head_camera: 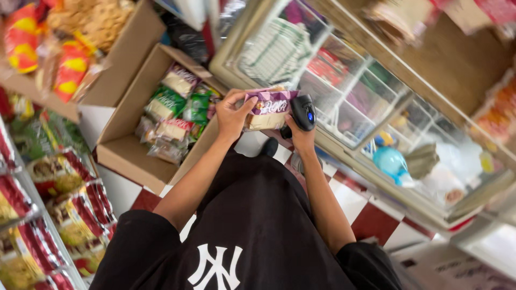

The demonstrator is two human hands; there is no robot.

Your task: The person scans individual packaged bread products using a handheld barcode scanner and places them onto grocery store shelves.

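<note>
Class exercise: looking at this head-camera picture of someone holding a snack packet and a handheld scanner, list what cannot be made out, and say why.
- Head view: the scanner grip is hidden by the right hand.
- The snack packet has its left end covered by the left hand.
- Goods in the glass-topped freezer are blurred behind reflections.
- The cardboard box floor is hidden under packets.

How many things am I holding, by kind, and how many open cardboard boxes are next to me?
Snack packet: 1
Handheld scanner: 1
Open cardboard boxes: 2
Total: 4
</note>
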